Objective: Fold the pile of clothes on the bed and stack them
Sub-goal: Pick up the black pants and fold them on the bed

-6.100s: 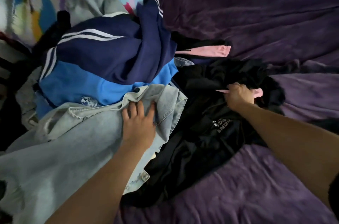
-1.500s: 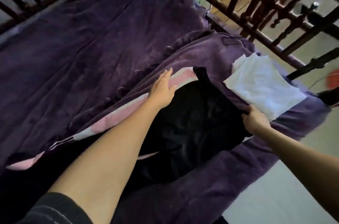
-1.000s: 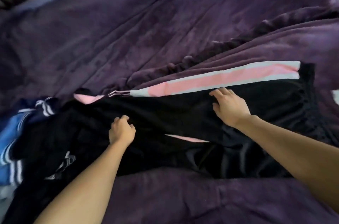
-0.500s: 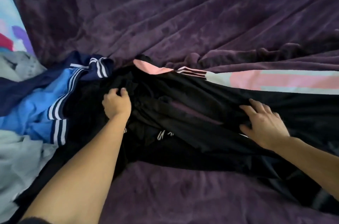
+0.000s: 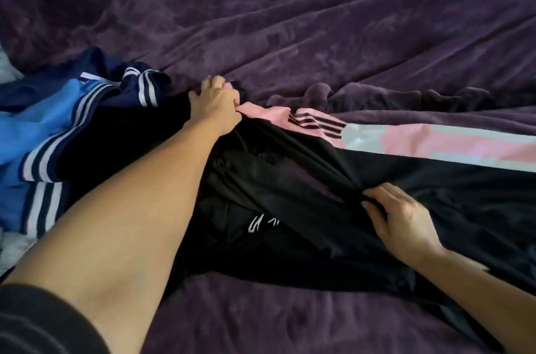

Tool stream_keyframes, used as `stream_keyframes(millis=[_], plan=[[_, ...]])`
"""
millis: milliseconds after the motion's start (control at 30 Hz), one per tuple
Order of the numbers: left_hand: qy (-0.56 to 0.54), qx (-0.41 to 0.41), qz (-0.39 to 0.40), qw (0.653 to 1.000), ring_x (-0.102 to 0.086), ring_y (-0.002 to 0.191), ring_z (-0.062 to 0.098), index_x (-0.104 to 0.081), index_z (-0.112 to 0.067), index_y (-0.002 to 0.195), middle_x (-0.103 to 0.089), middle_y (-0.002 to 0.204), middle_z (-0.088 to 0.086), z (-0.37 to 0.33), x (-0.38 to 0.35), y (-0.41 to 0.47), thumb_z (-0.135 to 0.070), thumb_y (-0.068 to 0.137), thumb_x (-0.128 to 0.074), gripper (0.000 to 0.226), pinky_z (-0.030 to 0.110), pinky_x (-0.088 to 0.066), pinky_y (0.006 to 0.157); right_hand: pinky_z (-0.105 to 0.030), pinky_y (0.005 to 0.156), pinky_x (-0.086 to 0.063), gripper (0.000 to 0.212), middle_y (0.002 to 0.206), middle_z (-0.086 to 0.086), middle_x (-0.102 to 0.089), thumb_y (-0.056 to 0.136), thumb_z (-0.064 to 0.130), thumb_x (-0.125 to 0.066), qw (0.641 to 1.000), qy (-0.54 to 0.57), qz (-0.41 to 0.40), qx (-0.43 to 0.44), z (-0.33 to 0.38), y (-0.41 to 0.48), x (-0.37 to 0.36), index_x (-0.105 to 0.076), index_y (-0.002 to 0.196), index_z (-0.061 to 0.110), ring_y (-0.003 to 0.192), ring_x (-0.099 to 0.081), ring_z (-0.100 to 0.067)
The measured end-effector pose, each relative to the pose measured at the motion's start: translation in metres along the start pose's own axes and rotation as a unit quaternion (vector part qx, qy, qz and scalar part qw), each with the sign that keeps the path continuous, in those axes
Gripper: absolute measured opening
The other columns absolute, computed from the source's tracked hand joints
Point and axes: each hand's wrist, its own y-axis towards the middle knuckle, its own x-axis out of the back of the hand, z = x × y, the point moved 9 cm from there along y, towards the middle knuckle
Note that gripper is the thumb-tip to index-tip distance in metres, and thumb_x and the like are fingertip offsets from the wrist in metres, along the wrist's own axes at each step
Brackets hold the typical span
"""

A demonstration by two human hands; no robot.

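Black track pants (image 5: pixel 420 188) with a pink and pale side stripe lie stretched across the purple blanket, running off to the right. My left hand (image 5: pixel 216 102) is closed on the pink end of the pants near the middle of the view. My right hand (image 5: pixel 397 216) pinches a fold of the black cloth lower right. A second black garment with white lettering (image 5: pixel 261 226) lies bunched under the pants.
A blue and navy jacket with white stripes (image 5: pixel 58 118) is heaped at the left, with pale grey cloth (image 5: pixel 11 249) at the left edge. The purple blanket (image 5: pixel 290 20) covers the bed beyond and in front.
My left hand moved up and right from the black cloth onto the pink end of the pants and closed on it. My right hand went from flat to pinching a fold.
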Motion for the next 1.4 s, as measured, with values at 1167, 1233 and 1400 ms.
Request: stream_keyframes(millis=[1167,1233,1400], plan=[[0.16,-0.194,0.257,0.933,-0.059,0.107,0.025,-0.052,-0.02,0.122,-0.063,0.115,0.004,-0.061,-0.105,-0.291,-0.015,0.088,-0.051,0.035,0.035,-0.043,0.086,-0.029,0.048,-0.048,0.023,0.067,0.003,-0.063,0.083,0.037,-0.069,0.996,-0.023,0.085,0.017,0.01,-0.178,0.023,-0.062,0.074,0.018,0.062,-0.064,-0.023],[0.239,-0.161,0.316,0.904,-0.054,0.116,0.023,-0.056,-0.021,0.118,-0.06,0.122,0.003,-0.043,-0.11,-0.308,-0.011,0.086,-0.05,0.034,0.035,-0.041,0.094,-0.026,0.049,-0.05,0.025,0.063,0.005,-0.062,0.066,0.034,-0.085,0.984,-0.063,0.156,0.054,0.008,-0.21,0.012,-0.064,0.067,0.021,0.06,-0.065,-0.02],[0.241,-0.199,0.226,0.923,-0.036,0.128,0.026,-0.038,-0.026,0.136,-0.037,0.138,0.005,-0.089,-0.1,-0.319,-0.026,0.079,-0.065,0.063,0.039,-0.031,0.103,-0.033,0.066,-0.053,0.025,0.086,0.006,-0.069,0.069,0.03,-0.082,0.987,-0.047,0.155,0.021,-0.039,-0.247,0.029,-0.072,0.091,0.022,0.084,-0.068,-0.021]])
